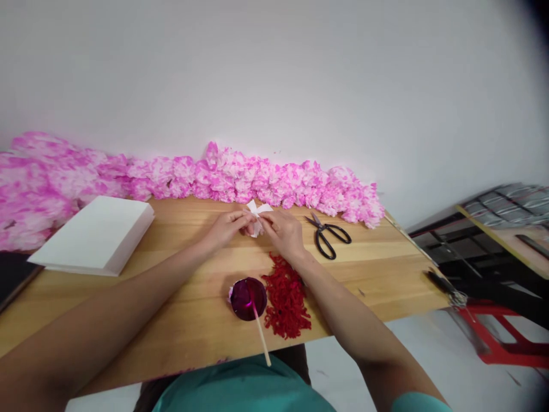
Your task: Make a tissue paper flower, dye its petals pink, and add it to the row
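Observation:
Between both hands, over the middle of the wooden table, is a piece of folded white paper [256, 209] with its ends fanning out. My left hand [235, 223] pinches it from the left side. On the right side, the fingers of my right hand [283, 229] are closed on it too. Just below my right wrist lies a heap of red yarn pieces [286, 303]. Beside that heap stands a small cup of dark magenta liquid [242, 303], a wooden stick [262, 337] leaning in it. Black-handled scissors [323, 234] lie partly opened to the right of my right hand.
Pink and white paper flowers [274, 180] line the table's back edge along the wall. A thick stack of white paper [98, 229] sits at left, near a dark flat object [15, 274]. Past the table's right end are a red stool [506, 337] and a second table [506, 240].

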Tool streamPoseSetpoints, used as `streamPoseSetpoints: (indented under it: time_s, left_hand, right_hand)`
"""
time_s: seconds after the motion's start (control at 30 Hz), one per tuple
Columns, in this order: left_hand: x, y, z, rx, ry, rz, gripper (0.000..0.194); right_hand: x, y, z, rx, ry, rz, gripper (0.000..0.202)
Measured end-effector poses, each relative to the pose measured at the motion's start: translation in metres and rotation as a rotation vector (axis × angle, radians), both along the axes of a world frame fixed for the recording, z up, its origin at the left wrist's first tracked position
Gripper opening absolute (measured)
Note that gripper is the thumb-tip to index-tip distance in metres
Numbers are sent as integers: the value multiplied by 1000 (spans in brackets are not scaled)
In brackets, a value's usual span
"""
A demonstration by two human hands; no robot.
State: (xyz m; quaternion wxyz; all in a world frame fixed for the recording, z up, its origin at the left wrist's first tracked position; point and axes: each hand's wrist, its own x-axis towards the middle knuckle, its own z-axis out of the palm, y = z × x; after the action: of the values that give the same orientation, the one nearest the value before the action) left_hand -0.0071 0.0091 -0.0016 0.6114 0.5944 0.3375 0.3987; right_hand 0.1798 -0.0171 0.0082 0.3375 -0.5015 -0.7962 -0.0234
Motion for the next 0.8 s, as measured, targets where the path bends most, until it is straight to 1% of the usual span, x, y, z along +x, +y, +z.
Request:
streamPoseSetpoints:
  time_s: [0.2,0.4,0.63,0.8]
  left_hand:
    - [1,1,-3,42,4,-60,34]
    - [1,-1,-2,69,-19,-49,31]
    - [0,-1,0,77,9,-37,39]
    - [1,-1,0,59,61,11,40]
  right_hand:
    - [-2,-2,2,-27,22,-28,19]
    - [-4,-3,4,-48,24,-24,19]
    - [-5,-4,6,-67,15,-8,19]
    - [-6,-6,5,-81,-10,31,18]
